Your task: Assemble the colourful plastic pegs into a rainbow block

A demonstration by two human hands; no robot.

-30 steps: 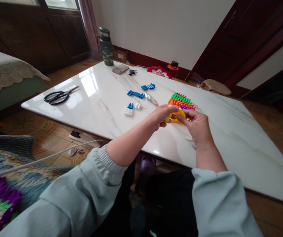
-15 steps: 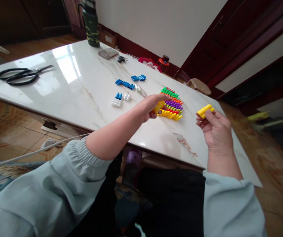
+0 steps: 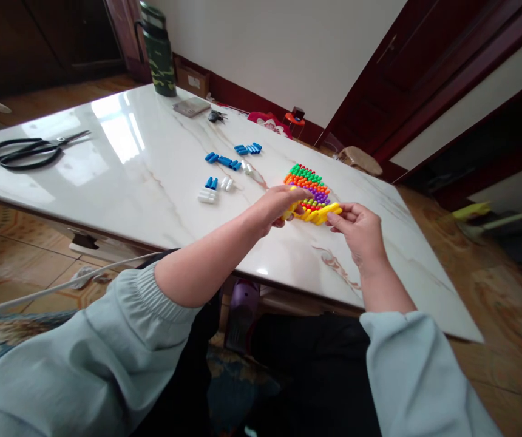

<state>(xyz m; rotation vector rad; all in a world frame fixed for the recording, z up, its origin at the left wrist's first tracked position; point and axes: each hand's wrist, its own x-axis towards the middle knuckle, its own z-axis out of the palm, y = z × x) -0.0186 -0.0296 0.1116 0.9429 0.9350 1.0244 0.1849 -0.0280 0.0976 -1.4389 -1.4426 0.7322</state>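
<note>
A patterned piece of tube beads [image 3: 306,179], with green, orange, purple, red and yellow rows, lies on the white marble-look table. My left hand [image 3: 275,209] is closed around yellow tube beads [image 3: 289,211] at the left end of its near edge. At the right end of that edge, my right hand [image 3: 362,229] pinches yellow tube beads [image 3: 332,209] between thumb and fingers. They overlap the yellow row in view, and whether they touch it I cannot tell. The fingertips of my left hand partly cover the piece.
Blue tube beads [image 3: 225,162] and white tube beads [image 3: 207,195] lie in small groups left of my hands. Black scissors [image 3: 33,150] rest at the table's left. Toward the far edge are a camouflage bottle [image 3: 159,60], a phone [image 3: 191,107] and keys [image 3: 216,116].
My right hand has moved left with its yellow tube beads, from the open tabletop to the near edge of the bead piece. The left hand stays at that edge. The view has shifted slightly.
</note>
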